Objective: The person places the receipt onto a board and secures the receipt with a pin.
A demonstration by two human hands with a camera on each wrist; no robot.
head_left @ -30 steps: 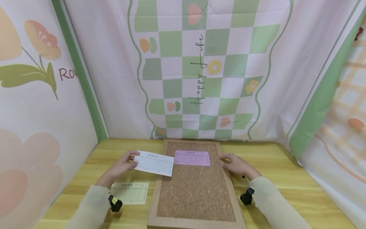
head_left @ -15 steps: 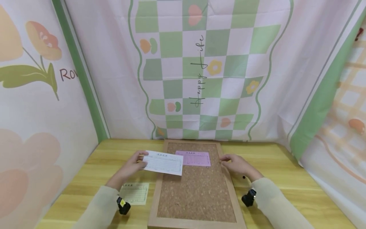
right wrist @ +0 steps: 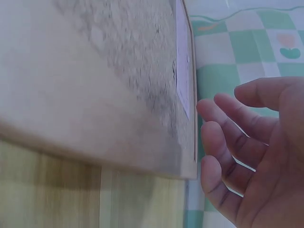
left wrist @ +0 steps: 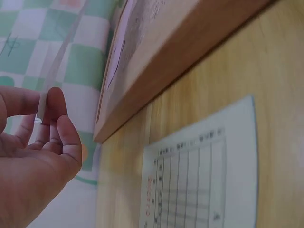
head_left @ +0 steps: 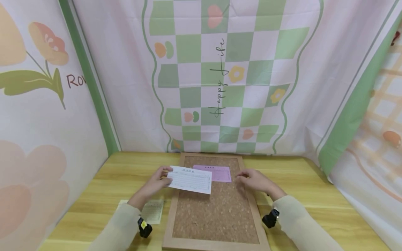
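While the left hand [head_left: 155, 183] pinches a white printed form [head_left: 190, 180], now farther right above the framed corkboard [head_left: 216, 218] and hiding more of the pink form [head_left: 222, 174], the right hand [head_left: 257, 180], loosely curved and empty, is at the corkboard's right edge.

paper slips [head_left: 189, 180] 3 | corkboard [head_left: 216, 223] 1 | hands [head_left: 257, 180] 2 | wrist cameras [head_left: 270, 219] 2 | table [head_left: 301, 188] 1

Wood-grain table [head_left: 301, 177]: framed corkboard [head_left: 216, 216] lying flat, pale yellow form [head_left: 154, 212] beside its left edge.
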